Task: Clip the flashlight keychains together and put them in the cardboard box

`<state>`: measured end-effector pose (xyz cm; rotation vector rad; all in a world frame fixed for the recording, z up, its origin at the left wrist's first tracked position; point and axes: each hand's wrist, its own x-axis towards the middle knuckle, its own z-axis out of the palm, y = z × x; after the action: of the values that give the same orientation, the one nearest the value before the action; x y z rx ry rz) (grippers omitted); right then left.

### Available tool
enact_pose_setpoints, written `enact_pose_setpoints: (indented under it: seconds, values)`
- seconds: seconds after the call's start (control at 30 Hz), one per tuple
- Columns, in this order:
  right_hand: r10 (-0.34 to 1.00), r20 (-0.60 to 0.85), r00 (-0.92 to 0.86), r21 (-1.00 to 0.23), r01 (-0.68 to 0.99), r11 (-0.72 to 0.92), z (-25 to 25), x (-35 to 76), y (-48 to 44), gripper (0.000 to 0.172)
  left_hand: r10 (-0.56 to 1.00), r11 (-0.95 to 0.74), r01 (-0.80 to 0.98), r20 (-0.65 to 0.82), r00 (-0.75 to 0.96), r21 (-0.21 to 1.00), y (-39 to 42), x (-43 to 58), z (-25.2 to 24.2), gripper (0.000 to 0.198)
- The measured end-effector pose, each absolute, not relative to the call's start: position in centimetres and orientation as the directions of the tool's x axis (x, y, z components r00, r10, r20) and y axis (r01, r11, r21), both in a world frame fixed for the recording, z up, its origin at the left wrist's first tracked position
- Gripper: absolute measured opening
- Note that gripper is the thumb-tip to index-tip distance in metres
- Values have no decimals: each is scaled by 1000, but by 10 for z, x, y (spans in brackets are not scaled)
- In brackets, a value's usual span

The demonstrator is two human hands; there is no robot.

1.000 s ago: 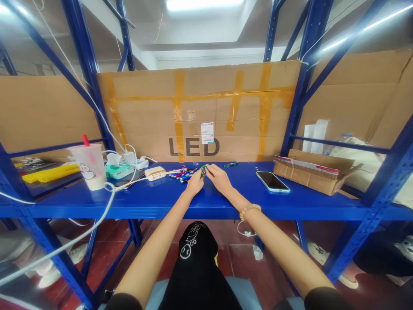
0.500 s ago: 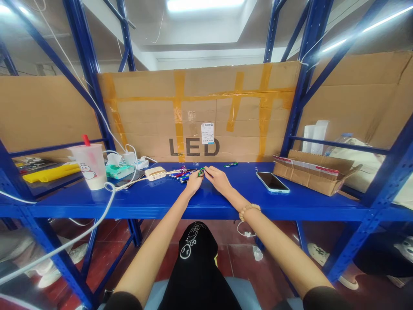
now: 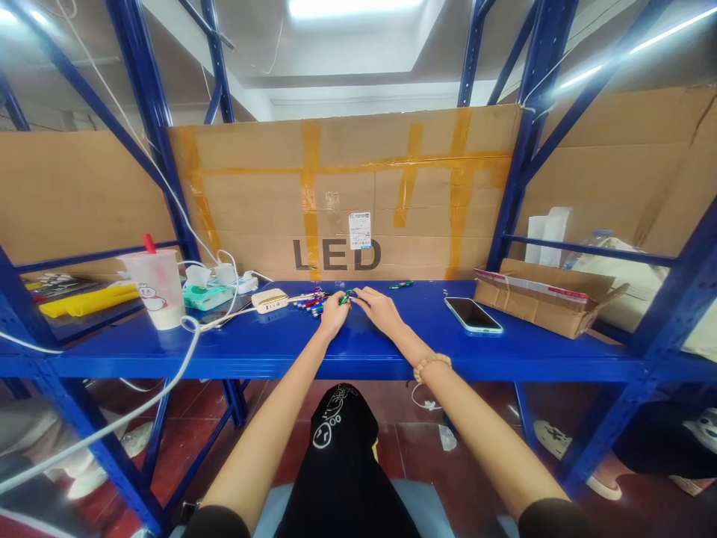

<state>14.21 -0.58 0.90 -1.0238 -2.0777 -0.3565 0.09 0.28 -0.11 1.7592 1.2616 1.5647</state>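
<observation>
Now "LED" can be read, printed on the cardboard [image 3: 252, 202] behind the shelf [image 3: 364, 347]; a white label [image 3: 360, 228] (too small to be read) is stuck above. Near the middle of the back edge, a small green item [image 3: 344, 298] is pinched by the left hand [image 3: 334, 317]; the right hand [image 3: 382, 310] is held half-curled, its grip impossible to tell.

Hands [image 3: 334, 317] at a small green object [image 3: 343, 299] — blue shelf [image 3: 367, 350] beneath.

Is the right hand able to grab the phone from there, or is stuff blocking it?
Probably yes: the smartphone lies to the right of the right hand, on the same blue shelf, and nothing seems to stand between them.
</observation>
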Motion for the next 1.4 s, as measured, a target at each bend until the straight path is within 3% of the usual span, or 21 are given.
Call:
enact_pose_setpoints:
  seconds: [0.27, 0.83, 1.4]
  values:
    - [590, 727, -352, -117, 783, 611, 12, 142, -9, 30, 835, -493, 373, 547, -49, 786, -1, 0, 2, 6]
    - [644, 695, -319, -175, 794, 582, 13, 143, -11, 32, 844, -395, 435, 507, -175, 809, -2, 0, 3, 18]
    - [654, 686, -318, -205, 778, 594, 14, 144, -14, 29, 890, -399, 260, 439, -121, 879, -9, 2, 8, 15]
